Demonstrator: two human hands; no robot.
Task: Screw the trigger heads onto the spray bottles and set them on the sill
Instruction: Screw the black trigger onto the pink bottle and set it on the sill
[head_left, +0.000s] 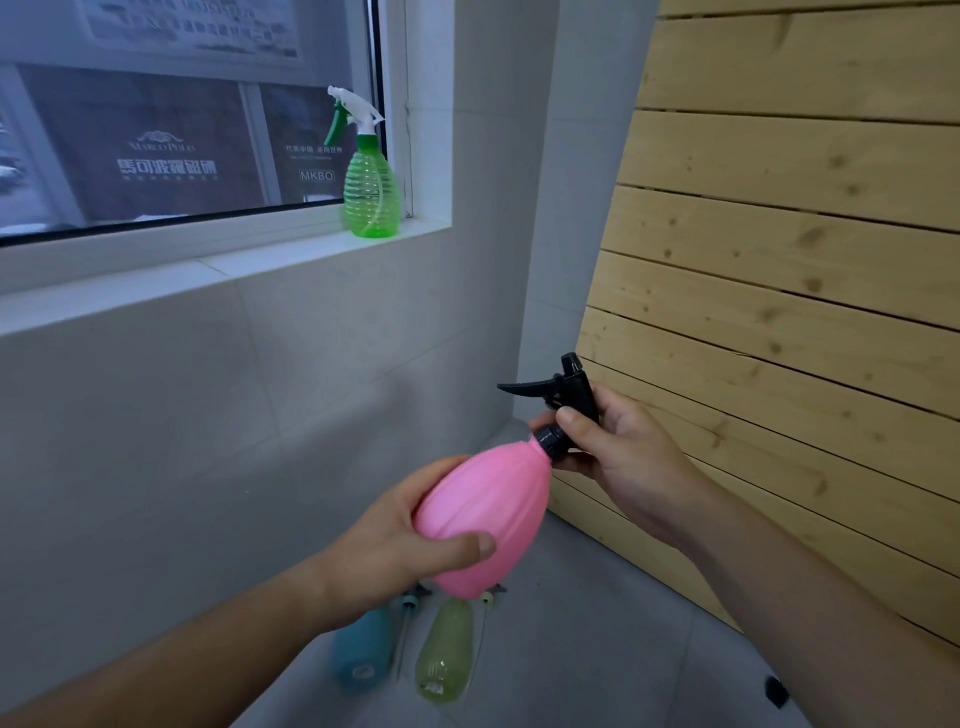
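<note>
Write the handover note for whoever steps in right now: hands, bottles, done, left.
Left hand: closed around the pink bottle, held tilted.
Right hand: grip on the black trigger head at the pink bottle's neck.
Done: green spray bottle, head on, stands on the sill.
Left: finish the pink one and set it up there; then the teal bottle and yellow-green bottle lying on the floor.

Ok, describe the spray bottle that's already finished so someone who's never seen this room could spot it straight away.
Look at the window in the white tiled wall, then along its white sill to the right-hand corner. The green spray bottle stands upright there, see-through and ribbed, with a white trigger head and green lever. It is the only bottle on the sill; the others are in the hands or on the floor.
</note>
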